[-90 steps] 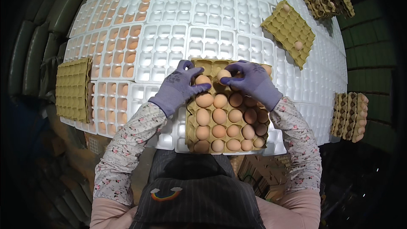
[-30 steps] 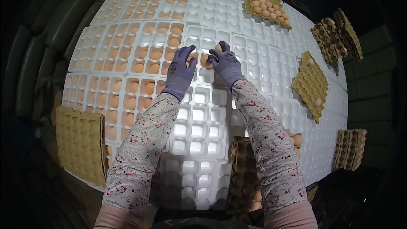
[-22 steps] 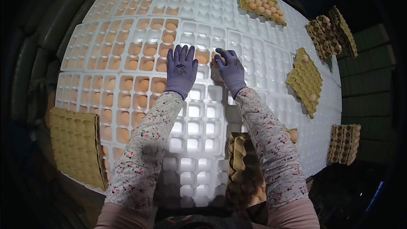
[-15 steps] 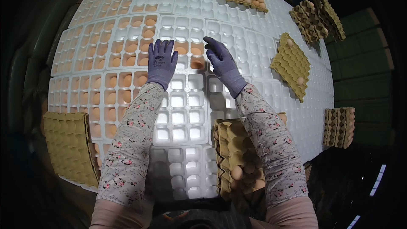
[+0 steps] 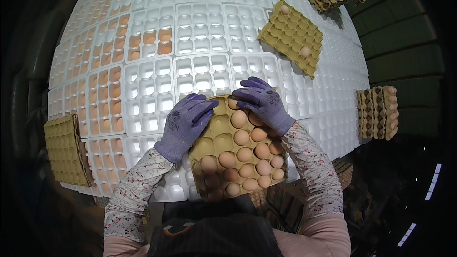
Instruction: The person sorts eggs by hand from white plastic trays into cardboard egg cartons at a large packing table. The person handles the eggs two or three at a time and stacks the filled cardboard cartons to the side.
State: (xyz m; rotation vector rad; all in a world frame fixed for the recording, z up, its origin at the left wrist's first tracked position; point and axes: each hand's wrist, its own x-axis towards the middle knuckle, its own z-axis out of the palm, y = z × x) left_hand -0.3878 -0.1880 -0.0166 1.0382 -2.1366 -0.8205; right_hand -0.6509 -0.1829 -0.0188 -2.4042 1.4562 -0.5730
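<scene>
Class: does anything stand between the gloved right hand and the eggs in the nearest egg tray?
Nothing visible does: the right hand is over the pulp egg tray, its fingers at an egg near the far edge.

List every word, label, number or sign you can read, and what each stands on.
Left glove: dark print on the back, too small and blurred to read.
Right glove: dark print on the back, likewise unreadable.
Dark clothing: a rainbow picture, no words visible.
No other writing shows.

greenish panels (image 5: pixel 402 33) line the dim right side, with bright strips (image 5: pixel 433 182) below them.
</scene>
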